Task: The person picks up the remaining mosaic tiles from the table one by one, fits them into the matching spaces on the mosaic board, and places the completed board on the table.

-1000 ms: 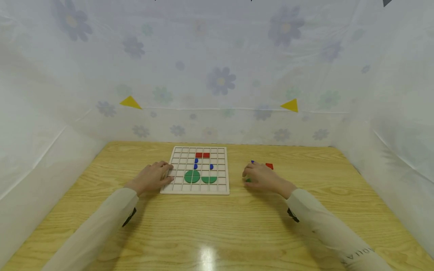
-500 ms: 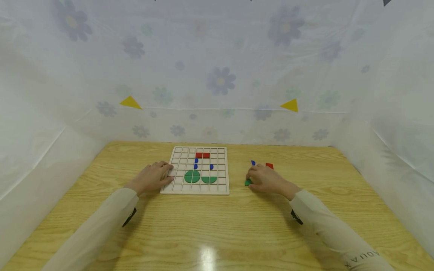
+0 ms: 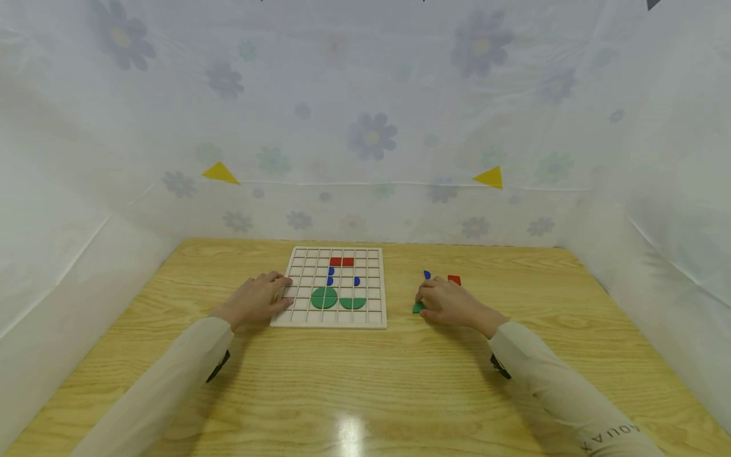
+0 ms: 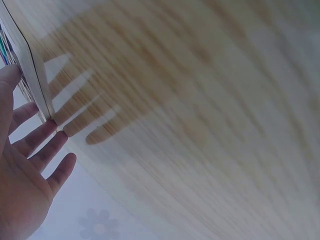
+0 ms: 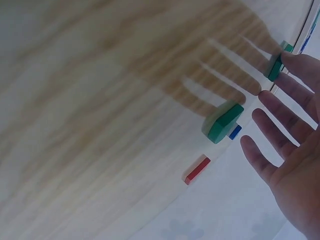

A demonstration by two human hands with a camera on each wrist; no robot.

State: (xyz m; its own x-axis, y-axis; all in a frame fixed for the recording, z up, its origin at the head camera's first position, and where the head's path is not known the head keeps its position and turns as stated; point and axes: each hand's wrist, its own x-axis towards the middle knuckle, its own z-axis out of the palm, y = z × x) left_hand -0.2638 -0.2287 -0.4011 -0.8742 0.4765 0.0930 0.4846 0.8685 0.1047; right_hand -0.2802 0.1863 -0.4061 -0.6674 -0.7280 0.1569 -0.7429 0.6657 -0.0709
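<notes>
1. Resting at the nine o'clock edge of the white gridded board (image 3: 372, 270), your left hand (image 3: 254, 297) grasps nothing; its fingers are extended, two tips overlapping the rim.
2. Your right hand (image 3: 453, 304), at three o'clock from the board, pinches a green piece (image 3: 417, 308) between thumb and index finger.
3. Hidden from the head view, a second green piece (image 5: 225, 124) lies on the wooden table (image 3: 320, 381) beneath that hand, apart from your fingers.
4. From your right hand, a blue piece (image 3: 426, 275) lies toward eleven o'clock and a red piece (image 3: 454, 280) at twelve.
5. Measured from your board's centre, two red squares (image 3: 335, 261) sit toward one o'clock, two blue half-rounds (image 3: 330, 281) at twelve, and another blue half-round (image 3: 356, 281) toward three.
6. A green disc (image 3: 318, 293) sits toward seven o'clock on your board, just off centre, and a green half-disc (image 3: 349, 303) at four.
</notes>
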